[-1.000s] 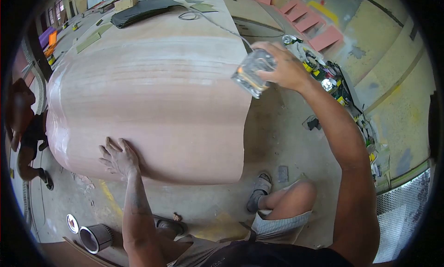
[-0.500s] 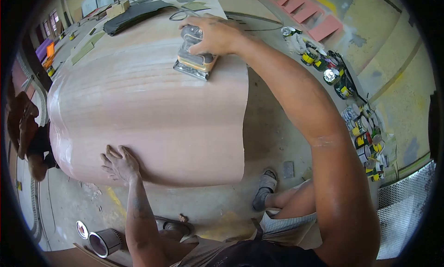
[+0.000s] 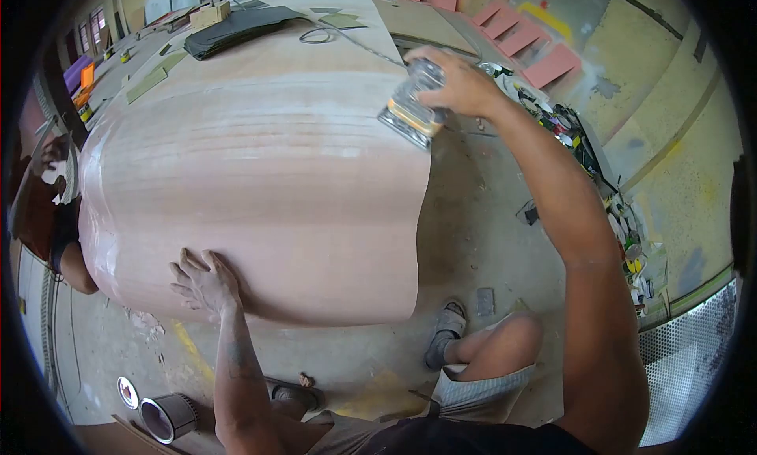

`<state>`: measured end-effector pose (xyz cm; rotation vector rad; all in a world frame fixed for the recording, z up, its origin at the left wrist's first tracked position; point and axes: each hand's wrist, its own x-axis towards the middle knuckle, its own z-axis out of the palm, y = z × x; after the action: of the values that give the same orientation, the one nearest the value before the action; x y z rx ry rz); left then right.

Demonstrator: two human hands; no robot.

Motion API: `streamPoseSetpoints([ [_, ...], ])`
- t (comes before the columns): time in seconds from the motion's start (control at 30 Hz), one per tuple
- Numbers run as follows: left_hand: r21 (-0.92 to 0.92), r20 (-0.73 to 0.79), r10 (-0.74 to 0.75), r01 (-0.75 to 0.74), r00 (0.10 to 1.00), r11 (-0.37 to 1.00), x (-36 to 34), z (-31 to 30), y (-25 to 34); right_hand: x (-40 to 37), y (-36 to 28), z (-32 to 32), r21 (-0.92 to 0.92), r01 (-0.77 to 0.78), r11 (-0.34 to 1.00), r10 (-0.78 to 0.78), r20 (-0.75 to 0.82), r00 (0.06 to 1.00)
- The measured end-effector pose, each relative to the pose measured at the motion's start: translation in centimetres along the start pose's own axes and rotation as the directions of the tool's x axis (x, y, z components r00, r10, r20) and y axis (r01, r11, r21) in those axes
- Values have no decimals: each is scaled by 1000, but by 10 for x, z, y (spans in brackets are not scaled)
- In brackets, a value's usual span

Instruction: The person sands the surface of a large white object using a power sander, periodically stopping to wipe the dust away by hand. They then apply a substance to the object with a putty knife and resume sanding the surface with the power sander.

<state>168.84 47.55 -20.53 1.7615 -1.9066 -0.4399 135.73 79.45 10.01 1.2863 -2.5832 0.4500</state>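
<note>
My right hand (image 3: 465, 84) is wrapped round the body of an electric sheet sander (image 3: 416, 108). The sander's flat pad rests at the right edge of a large curved panel (image 3: 260, 187), pale pink with whitish streaks. From the sander a grey cord (image 3: 359, 43) runs back over the panel's top. Near the panel's front edge my left hand (image 3: 206, 283) lies flat on the surface, fingers spread, holding nothing. The sander's underside is hidden.
Dark sheets (image 3: 240, 31) and green strips (image 3: 150, 84) lie on the panel. Cans (image 3: 579, 136) line the right wall. An open can (image 3: 168, 417) stands on the floor at lower left. Another person (image 3: 71, 242) is at the left edge.
My right hand has moved the sander to the right, to the panel's edge. My left hand stays in place. The person at the left has shifted posture.
</note>
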Motion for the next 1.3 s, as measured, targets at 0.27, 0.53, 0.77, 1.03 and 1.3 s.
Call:
streamPoseSetpoints([
  [0.27,23,6,4,-5,1000,1000,0,0,-3,30,-40,21,-17,-10,1000,10,-15,1000],
  [0.53,19,-7,23,-22,1000,1000,-1,1,-5,3,-36,22,-43,-75,996,71,-84,994],
  [0.77,-1,-10,33,-33,999,999,1,2,-6,-10,-63,26,-106,-29,994,22,-61,998],
  [1.03,-3,-17,36,-36,999,999,1,3,-7,-10,-62,38,-5,-126,992,121,-225,967],
  [1.3,-15,-4,36,-36,999,999,0,2,-6,-69,-55,22,-86,19,996,-25,-69,997],
])
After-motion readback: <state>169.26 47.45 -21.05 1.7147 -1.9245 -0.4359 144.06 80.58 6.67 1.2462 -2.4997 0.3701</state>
